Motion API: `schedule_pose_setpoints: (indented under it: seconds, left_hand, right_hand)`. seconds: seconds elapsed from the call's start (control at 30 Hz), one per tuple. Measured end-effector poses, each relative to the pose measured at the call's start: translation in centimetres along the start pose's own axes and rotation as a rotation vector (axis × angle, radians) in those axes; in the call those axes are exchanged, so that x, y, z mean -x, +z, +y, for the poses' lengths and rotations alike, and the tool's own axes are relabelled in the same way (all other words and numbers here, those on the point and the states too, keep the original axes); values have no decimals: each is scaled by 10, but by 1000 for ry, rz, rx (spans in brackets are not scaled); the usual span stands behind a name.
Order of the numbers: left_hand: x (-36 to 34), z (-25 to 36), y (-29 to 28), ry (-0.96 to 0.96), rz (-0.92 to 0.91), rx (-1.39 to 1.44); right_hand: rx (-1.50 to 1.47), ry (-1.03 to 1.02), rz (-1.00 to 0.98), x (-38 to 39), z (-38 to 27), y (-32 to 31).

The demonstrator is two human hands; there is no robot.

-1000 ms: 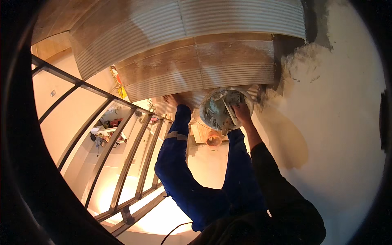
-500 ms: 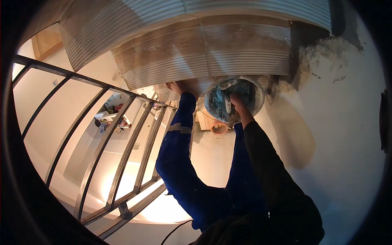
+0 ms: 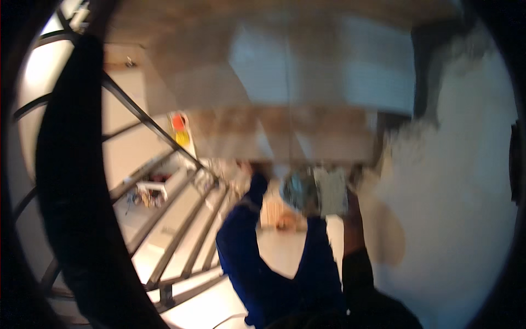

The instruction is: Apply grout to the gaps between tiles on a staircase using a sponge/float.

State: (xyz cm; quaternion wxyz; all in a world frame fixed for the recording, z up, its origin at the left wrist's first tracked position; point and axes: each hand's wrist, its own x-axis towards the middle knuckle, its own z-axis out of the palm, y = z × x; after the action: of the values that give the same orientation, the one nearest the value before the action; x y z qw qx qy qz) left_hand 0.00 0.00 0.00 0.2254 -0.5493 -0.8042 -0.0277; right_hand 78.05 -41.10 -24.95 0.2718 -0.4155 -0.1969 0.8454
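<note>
Your right hand was clamped on the trowel over the bucket — likely to catch drips; left hand — grip unclear.

A head-worn fisheye looks steeply down past the legs onto stairs.

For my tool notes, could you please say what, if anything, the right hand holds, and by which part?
The right hand holds a flat, rectangular trowel with a pale, coated face, near its right edge; blur hides the exact grip.
</note>
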Motion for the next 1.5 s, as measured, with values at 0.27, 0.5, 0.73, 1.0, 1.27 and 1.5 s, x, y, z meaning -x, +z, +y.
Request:
schedule_pose_setpoints:
  seconds: [0.27, 0.5, 0.73, 1.0, 1.27, 1.5]
  left_hand:
    - [59, 91, -48, -587, -83, 271]
    - [45, 73, -70, -662, -77, 334]
    - [28, 72, -71, -672, -126, 350]
    - [27, 72, -64, -686, -149, 348]
    - [33, 67, -61, -675, -93, 348]
    - [30, 72, -64, -675, -116, 334]
  right_hand:
    - [558, -798, -52, -164, -286, 276]
    - [1150, -1564, 275, -308, -405, 450]
    - [1156, -1826, 355, -404, -477, 525]
    - [1218, -1815, 480, -444, -480, 546]
    - [760, -1574, 427, -419, -484, 555]
    - [860, -1745, 443, -445, -459, 621]
